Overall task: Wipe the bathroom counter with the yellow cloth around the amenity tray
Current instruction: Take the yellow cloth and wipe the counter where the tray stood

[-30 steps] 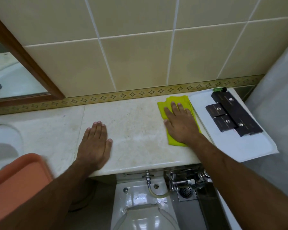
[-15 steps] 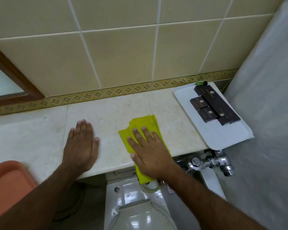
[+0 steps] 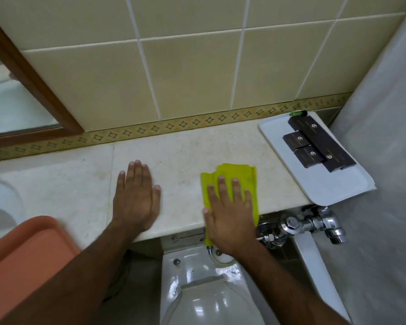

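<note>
The yellow cloth (image 3: 239,175) lies folded on the beige stone counter (image 3: 185,148), its near end hanging over the counter's front edge. My right hand (image 3: 227,212) presses flat on the cloth with fingers spread, the palm over the edge. My left hand (image 3: 136,195) rests flat on the bare counter to the left, holding nothing. The white amenity tray (image 3: 333,191) sits at the counter's right end, overhanging the front, with several dark boxes (image 3: 314,146) on it.
A tiled wall rises behind the counter, with a wood-framed mirror (image 3: 21,102) at left. An orange tray (image 3: 26,254) is at the lower left by a white sink (image 3: 0,202). Below the counter are a toilet (image 3: 209,289) and a chrome flush valve (image 3: 309,224). A shower curtain (image 3: 384,137) hangs right.
My right hand has drawn the cloth from beside the tray back toward the front edge and to the left. My left hand has stayed flat on the counter.
</note>
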A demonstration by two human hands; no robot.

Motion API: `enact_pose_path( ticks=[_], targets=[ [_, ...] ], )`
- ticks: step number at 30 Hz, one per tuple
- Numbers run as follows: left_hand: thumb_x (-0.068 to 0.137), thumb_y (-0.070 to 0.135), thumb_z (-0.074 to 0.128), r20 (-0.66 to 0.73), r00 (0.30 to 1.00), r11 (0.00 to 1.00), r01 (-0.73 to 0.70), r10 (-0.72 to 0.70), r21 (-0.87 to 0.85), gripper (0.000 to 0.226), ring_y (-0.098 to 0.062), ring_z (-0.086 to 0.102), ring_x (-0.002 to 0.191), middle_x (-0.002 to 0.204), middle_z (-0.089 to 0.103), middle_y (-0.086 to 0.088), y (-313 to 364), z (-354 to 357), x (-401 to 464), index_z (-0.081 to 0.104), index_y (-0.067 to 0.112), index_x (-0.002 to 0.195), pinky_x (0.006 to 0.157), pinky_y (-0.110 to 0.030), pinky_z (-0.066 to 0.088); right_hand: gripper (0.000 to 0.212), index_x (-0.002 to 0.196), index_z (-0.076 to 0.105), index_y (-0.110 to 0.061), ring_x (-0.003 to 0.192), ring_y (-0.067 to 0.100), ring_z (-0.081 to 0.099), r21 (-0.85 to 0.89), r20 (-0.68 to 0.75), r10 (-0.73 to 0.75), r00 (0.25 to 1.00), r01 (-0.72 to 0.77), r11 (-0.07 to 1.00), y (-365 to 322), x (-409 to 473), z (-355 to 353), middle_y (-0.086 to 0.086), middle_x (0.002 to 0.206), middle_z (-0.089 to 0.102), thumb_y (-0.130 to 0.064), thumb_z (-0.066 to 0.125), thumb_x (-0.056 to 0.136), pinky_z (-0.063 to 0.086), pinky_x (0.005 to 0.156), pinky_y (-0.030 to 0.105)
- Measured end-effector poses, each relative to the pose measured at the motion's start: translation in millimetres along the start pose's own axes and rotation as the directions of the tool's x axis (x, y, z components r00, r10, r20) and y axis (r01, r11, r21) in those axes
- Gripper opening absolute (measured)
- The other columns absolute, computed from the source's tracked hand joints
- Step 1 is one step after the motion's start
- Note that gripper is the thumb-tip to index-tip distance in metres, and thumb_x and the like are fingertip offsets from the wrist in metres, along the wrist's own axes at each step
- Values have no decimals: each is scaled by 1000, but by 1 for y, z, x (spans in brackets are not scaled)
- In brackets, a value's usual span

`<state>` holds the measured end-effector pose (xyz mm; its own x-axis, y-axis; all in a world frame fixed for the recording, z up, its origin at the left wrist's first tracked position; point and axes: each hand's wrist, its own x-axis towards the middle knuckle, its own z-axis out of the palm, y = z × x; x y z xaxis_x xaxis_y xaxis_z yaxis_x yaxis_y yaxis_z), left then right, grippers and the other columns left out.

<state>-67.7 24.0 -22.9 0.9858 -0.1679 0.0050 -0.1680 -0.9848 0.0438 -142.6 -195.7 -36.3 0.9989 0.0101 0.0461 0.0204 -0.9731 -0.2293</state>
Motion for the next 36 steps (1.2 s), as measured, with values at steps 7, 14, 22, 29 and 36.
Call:
enact_pose_path(
  ticks=[7,14,22,29,36],
  targets=[
    [94,37,20,-163,975,988,146,-154,-60,69,-41,24,143,152,28,-31,-44,-28,-8,26,-10,144,117,-54,16,66,153,24,-15,149,44,-1,77,143,-243,960,234,969,-130,31,25,13,165,9,-45,33,95,-5,115,62],
    [90,32,26,-134,962,967,248,-240,52,64,-56,35,126,134,39,-44,-123,-53,-33,34,-17,130,103,-65,28,77,152,24,-10,149,41,-1,166,199,-405,893,376,911,-228,35,46,13,164,12,-56,36,91,-4,117,58],
    [90,43,19,5,985,985,171,-171,24,73,-54,37,128,137,39,-41,-104,-38,-44,37,-13,133,103,-64,32,54,146,38,-14,147,38,21,180,107,-528,842,506,843,-154,26,36,16,159,29,-34,44,97,9,118,60],
    [90,56,13,42,994,994,98,-96,-56,84,-36,5,148,159,8,-25,-19,-28,-15,11,-3,150,120,-49,8,40,135,53,-12,120,24,54,322,-59,-96,994,110,941,6,-7,-62,9,134,60,-28,41,100,41,103,37],
    [95,50,25,-34,996,963,-87,80,-255,71,-40,35,134,141,41,-29,180,-19,102,34,-7,137,113,-50,27,40,111,57,1,92,34,59,685,-166,874,457,-585,435,191,-32,-105,23,109,60,-24,71,83,48,75,37]
  ],
)
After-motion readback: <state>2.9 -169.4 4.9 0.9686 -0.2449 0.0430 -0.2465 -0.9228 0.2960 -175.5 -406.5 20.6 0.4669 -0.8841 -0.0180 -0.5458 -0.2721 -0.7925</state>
